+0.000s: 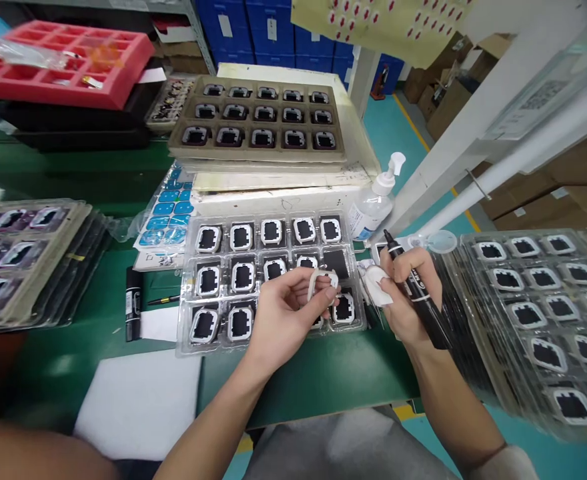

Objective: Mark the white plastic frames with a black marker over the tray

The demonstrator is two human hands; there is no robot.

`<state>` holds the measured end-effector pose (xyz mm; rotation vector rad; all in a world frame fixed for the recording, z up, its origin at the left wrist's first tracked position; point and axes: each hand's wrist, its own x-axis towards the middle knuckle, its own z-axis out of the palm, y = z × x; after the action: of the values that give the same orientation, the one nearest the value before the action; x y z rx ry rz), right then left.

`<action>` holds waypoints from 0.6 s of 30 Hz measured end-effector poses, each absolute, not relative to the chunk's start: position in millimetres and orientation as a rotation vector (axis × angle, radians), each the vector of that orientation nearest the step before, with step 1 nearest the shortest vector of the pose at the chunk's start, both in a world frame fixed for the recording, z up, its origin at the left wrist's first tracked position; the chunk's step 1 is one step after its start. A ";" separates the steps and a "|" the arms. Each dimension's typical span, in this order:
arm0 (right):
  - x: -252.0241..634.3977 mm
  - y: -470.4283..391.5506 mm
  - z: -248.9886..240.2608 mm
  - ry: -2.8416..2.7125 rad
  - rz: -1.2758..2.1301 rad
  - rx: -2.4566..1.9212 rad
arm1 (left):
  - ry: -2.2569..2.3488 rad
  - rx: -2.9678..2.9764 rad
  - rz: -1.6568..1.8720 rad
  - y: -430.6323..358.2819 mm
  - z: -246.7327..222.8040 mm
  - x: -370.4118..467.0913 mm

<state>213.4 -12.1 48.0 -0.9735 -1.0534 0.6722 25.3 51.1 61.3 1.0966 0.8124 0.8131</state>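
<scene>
My left hand is closed around a small whitish frame with rounded corners, tilted above the clear plastic tray. In the tray's pockets lie similar silver-white frames, each around a dark centre. One pocket at the right of the middle row shows only a dark square pad. To the right of the tray, my right hand grips a black marker, its dark tip pointing up and left. The same hand pinches a folded white cloth between its fingers.
A pump bottle stands behind the tray. Stacked trays rise at right and left. Farther back are a beige tray of dark parts and a red foam tray. Another marker and a white foam sheet lie left.
</scene>
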 end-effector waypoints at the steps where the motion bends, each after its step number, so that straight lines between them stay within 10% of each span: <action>1: 213.8 -12.0 48.2 -1.043 0.694 -0.963 | 0.809 1.077 0.811 50.6 63.4 24.6; 18: 224.8 -9.0 57.1 -0.960 1.141 -0.777 | 0.846 1.170 0.995 51.4 53.0 28.4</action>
<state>224.8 -9.0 57.1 -0.7771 -0.9596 1.1408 28.4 51.4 53.0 1.1698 0.8455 0.9949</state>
